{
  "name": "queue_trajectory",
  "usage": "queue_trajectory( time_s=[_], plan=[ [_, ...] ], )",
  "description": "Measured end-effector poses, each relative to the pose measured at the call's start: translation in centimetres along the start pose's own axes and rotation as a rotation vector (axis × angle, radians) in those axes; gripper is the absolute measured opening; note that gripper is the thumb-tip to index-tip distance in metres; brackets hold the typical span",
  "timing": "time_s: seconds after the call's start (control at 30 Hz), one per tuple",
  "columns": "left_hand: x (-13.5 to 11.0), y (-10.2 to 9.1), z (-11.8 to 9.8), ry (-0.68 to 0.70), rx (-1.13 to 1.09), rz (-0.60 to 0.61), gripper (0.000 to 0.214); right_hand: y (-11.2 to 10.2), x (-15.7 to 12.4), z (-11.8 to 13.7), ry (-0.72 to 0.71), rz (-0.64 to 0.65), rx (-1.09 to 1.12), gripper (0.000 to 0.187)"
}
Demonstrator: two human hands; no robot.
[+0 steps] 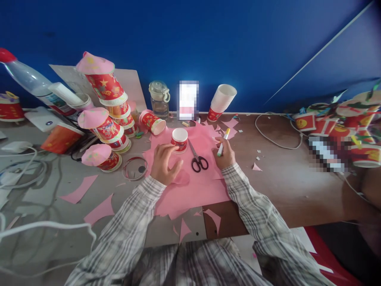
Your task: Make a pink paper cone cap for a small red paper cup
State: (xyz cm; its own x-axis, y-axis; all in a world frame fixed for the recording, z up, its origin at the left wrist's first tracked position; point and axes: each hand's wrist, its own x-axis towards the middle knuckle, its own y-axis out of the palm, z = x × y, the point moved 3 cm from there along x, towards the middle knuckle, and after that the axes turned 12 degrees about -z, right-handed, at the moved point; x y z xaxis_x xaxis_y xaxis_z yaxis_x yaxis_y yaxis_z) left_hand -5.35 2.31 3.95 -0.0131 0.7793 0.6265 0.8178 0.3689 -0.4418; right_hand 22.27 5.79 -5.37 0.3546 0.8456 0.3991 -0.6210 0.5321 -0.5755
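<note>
My open left hand touches the light, crushable paper cup at its one o'clock on the pink paper, best held gently by its sides; my right hand grips a marker.

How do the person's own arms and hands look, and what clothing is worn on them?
Both arms wear long shirt sleeves in a grey-and-white check with thin darker lines; the left sleeve and right sleeve reach the wrists. The left hand and right hand are bare: no gloves, no watch or ring visible.
</note>
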Motion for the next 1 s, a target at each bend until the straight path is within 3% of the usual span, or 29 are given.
queue_trajectory(
  time_s=[0.17,0.3,0.4,0.5,0.57,0.67,0.8,0.87,1.0],
  plan=[
    [0.9,-2.2,-0.2,0.014,-0.169,0.571,0.057,0.1,0.2,0.3,0.032,0.010,-0.039,0.051],
    [-0.2,-1.6,0.7,0.050,-0.028,0.701,0.059,0.1,0.0,0.4,0.025,0.047,-0.024,0.053],
    [-1.2,-0.1,1.3,0.053,0.073,0.693,0.046,0.1,0.1,0.2,0.021,0.061,-0.028,0.051],
    [-1.3,0.5,1.6,-0.010,0.006,0.689,0.016,0.0,0.4,0.1,0.005,0.015,-0.033,0.049],
    [-1.0,0.4,1.5,-0.120,-0.136,0.662,0.012,-0.4,0.5,0.2,-0.024,-0.071,0.009,0.046],
    [-0.4,0.1,1.2,-0.397,-0.393,0.521,0.019,-1.2,0.1,1.0,-0.092,-0.131,0.206,0.042],
    [-0.6,0.9,0.5,-0.606,-0.667,0.330,0.027,-1.6,-2.0,3.6,-0.128,0.096,0.542,0.058],
    [-1.3,1.9,0.5,-0.707,-0.798,0.297,0.029,-1.6,-3.2,4.9,-0.105,0.228,0.603,0.063],
    [-2.5,3.6,0.6,-0.814,-0.908,0.306,0.028,-1.5,-4.3,6.3,-0.001,0.387,0.667,0.056]
  ],
)
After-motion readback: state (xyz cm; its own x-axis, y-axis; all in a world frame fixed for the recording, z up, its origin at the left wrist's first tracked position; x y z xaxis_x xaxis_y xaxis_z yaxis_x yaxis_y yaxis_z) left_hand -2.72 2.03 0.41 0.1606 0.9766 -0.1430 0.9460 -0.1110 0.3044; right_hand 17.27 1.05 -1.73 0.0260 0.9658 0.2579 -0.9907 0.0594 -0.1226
